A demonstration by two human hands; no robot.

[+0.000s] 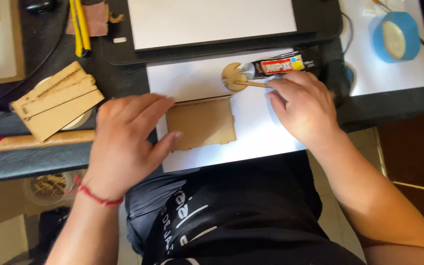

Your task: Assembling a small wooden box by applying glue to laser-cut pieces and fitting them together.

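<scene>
Steadying a wooden panel (203, 122) with open left hand (126, 140), right hand (303, 105) grips a thin stick (251, 84).

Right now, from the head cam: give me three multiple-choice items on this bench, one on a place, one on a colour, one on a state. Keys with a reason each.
1. Where does the flat brown panel lie?
A. on the white sheet
B. inside the tape roll
C. on the floor

2. What colour is the tape roll at the far right?
A. red
B. blue
C. green

3. What is the right hand doing?
A. resting open and empty
B. holding a thin wooden stick
C. gripping the yellow tool

Key:
1 A, the panel sits on the white sheet, with the left hand pressing its left edge.
2 B, the roll's outer ring is plainly blue.
3 B, the fingers pinch a thin wooden stick whose tip reaches the round wooden piece, beside the glue tube.
</scene>
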